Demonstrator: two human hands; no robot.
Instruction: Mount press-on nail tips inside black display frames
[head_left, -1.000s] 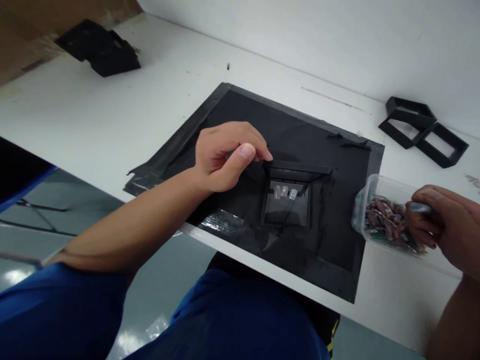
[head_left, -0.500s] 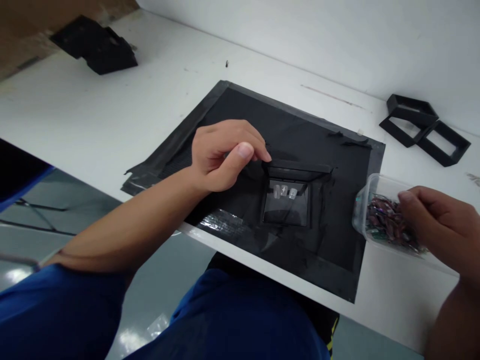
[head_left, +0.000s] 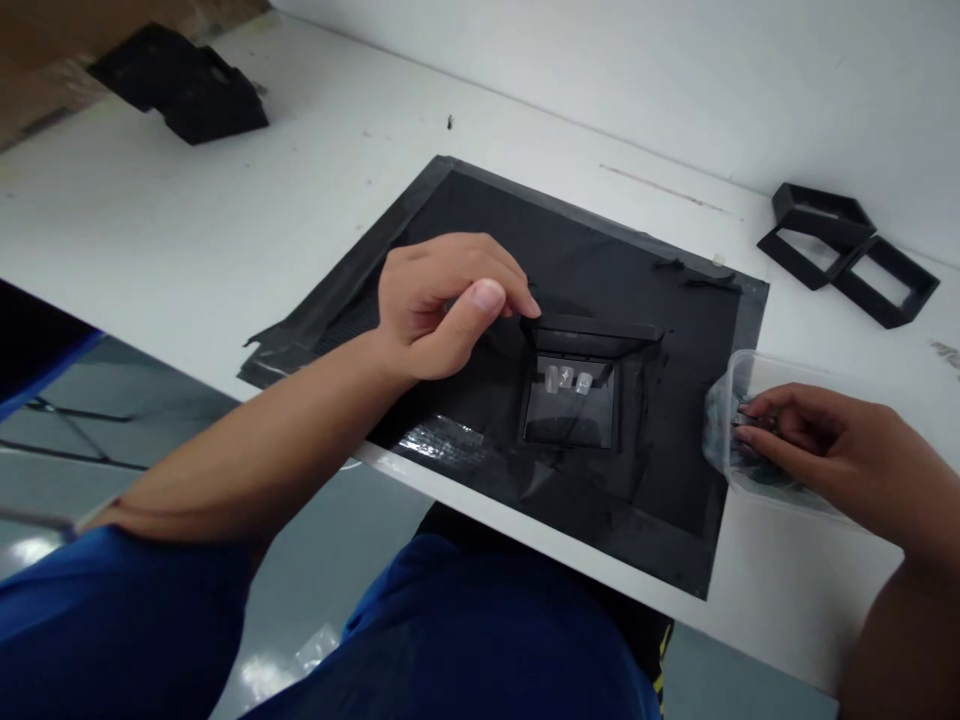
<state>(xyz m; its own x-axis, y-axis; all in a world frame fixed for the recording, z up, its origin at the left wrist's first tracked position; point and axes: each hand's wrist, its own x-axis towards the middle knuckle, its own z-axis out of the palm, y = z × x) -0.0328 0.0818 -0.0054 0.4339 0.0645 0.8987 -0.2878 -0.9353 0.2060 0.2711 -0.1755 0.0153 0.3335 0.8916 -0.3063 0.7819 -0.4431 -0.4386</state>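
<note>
Table (head_left: 225,200): I see a white top filling most of the frame, its near edge running from the left side down to the lower right.
Mat (head_left: 585,240): a black sheet taped down in the middle of the frame, corners ragged with tape.
Dark block (head_left: 187,85): sits in the upper left of the frame, well apart from the mat.
Black frames (head_left: 847,250): two open rectangular frames lie touching each other at the upper right, off the mat.
Small black case (head_left: 571,400): it lies on the mat at centre frame, lid (head_left: 592,333) raised at the far side, a glossy panel inside.
Pale pieces (head_left: 568,379): three small clear bits sit in a row along the top of the case's panel.
Left hand (head_left: 442,305): I have it curled at centre frame, fingertips and thumb pinched at the left end of the lid, holding it up.
Clear tub (head_left: 750,375): at the right of the frame, just off the mat's right edge, tilted towards it, with small dark reddish pieces inside.
Right hand (head_left: 832,465): I see it at the right edge, fingers reaching into the tub and closed together among the pieces; whether they grip one I cannot tell.
Blue clothing (head_left: 480,640): fills the lower part of the frame.
</note>
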